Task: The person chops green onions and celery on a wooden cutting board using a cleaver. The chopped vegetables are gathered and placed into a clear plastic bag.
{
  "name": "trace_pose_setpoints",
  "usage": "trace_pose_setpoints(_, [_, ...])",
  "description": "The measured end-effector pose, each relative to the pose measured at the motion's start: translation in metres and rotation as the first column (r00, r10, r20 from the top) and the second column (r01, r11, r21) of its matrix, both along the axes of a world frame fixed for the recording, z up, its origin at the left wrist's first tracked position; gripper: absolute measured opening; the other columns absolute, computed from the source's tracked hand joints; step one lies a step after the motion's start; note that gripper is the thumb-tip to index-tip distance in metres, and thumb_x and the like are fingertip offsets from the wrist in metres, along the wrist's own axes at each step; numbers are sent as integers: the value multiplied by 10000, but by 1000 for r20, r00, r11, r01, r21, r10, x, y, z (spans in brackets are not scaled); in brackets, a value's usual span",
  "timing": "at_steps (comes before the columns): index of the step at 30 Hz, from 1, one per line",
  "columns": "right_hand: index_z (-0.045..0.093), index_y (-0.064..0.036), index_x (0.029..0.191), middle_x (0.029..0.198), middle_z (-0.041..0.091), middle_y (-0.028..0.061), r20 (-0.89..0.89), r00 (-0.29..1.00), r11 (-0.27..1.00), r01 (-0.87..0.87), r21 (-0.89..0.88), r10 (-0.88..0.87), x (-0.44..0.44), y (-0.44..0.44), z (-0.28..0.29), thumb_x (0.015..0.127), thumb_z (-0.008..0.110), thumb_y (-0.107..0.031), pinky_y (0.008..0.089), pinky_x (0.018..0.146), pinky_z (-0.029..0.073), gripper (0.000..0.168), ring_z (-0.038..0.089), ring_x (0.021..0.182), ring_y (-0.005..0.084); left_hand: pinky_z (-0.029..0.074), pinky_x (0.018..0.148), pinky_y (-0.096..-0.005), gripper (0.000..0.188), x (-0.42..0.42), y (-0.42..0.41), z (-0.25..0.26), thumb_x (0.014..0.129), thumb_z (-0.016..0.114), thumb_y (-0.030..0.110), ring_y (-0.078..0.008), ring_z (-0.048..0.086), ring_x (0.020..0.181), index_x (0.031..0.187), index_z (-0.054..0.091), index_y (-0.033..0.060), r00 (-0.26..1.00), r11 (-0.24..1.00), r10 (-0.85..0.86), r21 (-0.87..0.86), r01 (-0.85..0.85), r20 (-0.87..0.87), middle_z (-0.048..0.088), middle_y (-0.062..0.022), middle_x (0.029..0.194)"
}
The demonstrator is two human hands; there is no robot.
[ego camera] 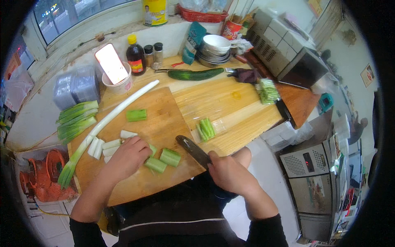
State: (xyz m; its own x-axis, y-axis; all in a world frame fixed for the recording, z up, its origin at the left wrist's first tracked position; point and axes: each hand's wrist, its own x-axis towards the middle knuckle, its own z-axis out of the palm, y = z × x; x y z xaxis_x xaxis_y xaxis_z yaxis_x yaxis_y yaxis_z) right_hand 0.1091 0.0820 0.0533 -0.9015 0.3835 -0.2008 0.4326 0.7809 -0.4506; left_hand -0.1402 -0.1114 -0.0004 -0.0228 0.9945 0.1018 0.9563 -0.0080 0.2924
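On a wooden cutting board [160, 105], my left hand [134, 152] rests over white scallion pieces [111, 144] and green cucumber chunks [170, 157]; whether its fingers grip one is hidden. My right hand [223, 169] grips a kitchen knife [193, 149], its dark blade slanting over the board's right edge. A green vegetable piece [136, 115] lies farther up the board. One long scallion [122, 106] crosses the board's left side, beside a stack of green scallion tops [77, 119]. Cut green sticks [206, 129] lie on clear plastic right of the board.
A whole cucumber [196, 74] lies at the back, before stacked bowls [216, 46]. A phone [111, 63] leans in a paper tub [118, 86] beside a sauce bottle [135, 57]. Plastic containers [75, 85] stand left; a packed bag of green sticks [268, 91] lies right.
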Motion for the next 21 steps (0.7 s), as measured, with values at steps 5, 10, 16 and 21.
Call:
trace_pose_setpoints(5, [510, 9, 965, 613, 613, 224, 80, 994, 997, -73, 36, 70, -14, 0, 11, 922, 566, -134, 465, 606, 516, 160, 648, 636, 415, 461, 908, -366, 224, 25, 14, -1, 800, 592, 94, -250, 560, 1060, 1002, 678, 50, 992, 992, -117, 47, 120, -56, 627, -93, 1097])
trace_pose_setpoints(10, [511, 5, 960, 626, 618, 226, 90, 992, 995, -93, 23, 91, -12, -2, 10, 921, 569, -131, 471, 611, 514, 153, 652, 647, 410, 482, 916, -364, 273, 34, 22, -17, 809, 584, 97, -250, 576, 1094, 1061, 661, 26, 988, 989, -125, 66, 132, -95, 628, -104, 1167])
trace_pose_setpoints(16, [492, 38, 961, 622, 605, 258, 36, 996, 995, -77, -55, 79, -6, -1, 7, 855, 551, -34, 497, 575, 508, 141, 639, 625, 435, 515, 874, -365, 292, 28, 29, -34, 803, 579, 86, -265, 606, 1045, 1078, 641, 12, 981, 975, -142, 154, 161, -129, 630, -107, 1137])
trace_pose_setpoints(21, [538, 14, 965, 643, 624, 236, 60, 998, 999, -8, -47, 11, -5, -3, 13, 920, 572, -123, 462, 624, 515, 148, 652, 662, 418, 516, 820, -338, 263, 24, 49, -29, 776, 595, 93, -234, 614, 987, 1024, 650, 25, 977, 960, -150, 213, 180, -150, 639, -85, 1047])
